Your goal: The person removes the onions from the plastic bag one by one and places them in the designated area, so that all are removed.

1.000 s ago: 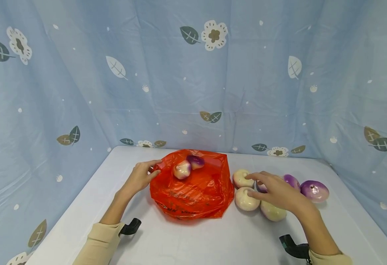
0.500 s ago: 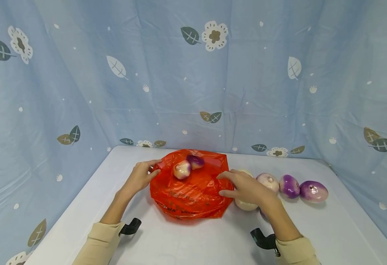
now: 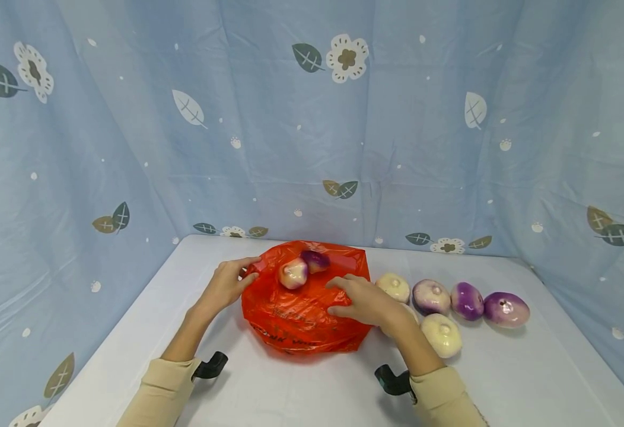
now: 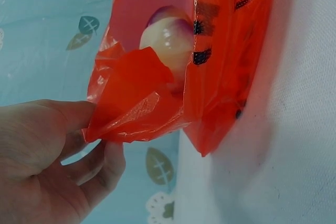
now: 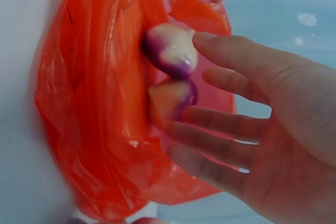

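A red plastic bag lies on the white table with its mouth open, and two purple-and-white onions show inside it. My left hand pinches the bag's left rim between thumb and fingers, as the left wrist view shows too. Over the bag's right part is my right hand, its fingers spread and holding nothing. In the right wrist view, that hand appears in front of the bag's mouth, its fingertips overlapping the two onions in view. Whether they touch, I cannot tell.
Right of the bag sit several more onions: pale ones, a white-and-purple one and purple ones. One pale onion is partly hidden behind my right wrist. A blue patterned curtain hangs behind the table.
My right hand has moved left, from above the loose onions to above the bag, with its fingers apart. The left hand and the bag have stayed in place.
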The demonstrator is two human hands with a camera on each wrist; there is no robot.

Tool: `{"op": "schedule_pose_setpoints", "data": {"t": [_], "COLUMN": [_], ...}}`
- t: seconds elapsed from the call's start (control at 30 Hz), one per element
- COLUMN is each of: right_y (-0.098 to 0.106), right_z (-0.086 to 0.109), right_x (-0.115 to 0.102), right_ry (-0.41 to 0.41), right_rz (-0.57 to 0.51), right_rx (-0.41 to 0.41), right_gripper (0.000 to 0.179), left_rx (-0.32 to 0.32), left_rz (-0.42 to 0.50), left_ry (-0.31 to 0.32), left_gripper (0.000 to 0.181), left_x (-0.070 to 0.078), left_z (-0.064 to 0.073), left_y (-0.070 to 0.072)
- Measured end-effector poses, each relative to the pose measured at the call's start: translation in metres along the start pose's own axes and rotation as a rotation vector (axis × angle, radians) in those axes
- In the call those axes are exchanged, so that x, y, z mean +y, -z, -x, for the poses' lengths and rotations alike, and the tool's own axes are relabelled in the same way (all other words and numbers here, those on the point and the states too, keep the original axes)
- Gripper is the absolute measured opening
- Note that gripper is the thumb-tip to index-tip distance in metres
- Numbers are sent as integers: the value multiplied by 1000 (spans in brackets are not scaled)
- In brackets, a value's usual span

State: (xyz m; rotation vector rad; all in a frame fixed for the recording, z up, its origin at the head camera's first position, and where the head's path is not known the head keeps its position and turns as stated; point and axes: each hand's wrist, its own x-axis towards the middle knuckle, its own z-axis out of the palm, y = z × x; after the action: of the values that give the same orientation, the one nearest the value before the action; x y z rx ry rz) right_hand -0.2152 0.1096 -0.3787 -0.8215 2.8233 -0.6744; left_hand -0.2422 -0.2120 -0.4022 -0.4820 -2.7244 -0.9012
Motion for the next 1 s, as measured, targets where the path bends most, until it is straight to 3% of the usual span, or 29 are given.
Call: {"op": "schedule_pose_setpoints", "data": {"t": [0.53, 1.0], "right_y": [-22, -32], "right_z": [-22, -46], "right_x": [-2, -13], "right_ry": [-10, -50], "right_rz": [-28, -17], "right_rx": [-16, 85], "right_gripper": [55, 65], "left_rx": [31, 23], "left_rz": [-17, -7], "left_ry": [-25, -25], "left_gripper": [37, 38], "left_x": [-3, -1], "left_z": [0, -1], "left_y": [-1, -1]}}
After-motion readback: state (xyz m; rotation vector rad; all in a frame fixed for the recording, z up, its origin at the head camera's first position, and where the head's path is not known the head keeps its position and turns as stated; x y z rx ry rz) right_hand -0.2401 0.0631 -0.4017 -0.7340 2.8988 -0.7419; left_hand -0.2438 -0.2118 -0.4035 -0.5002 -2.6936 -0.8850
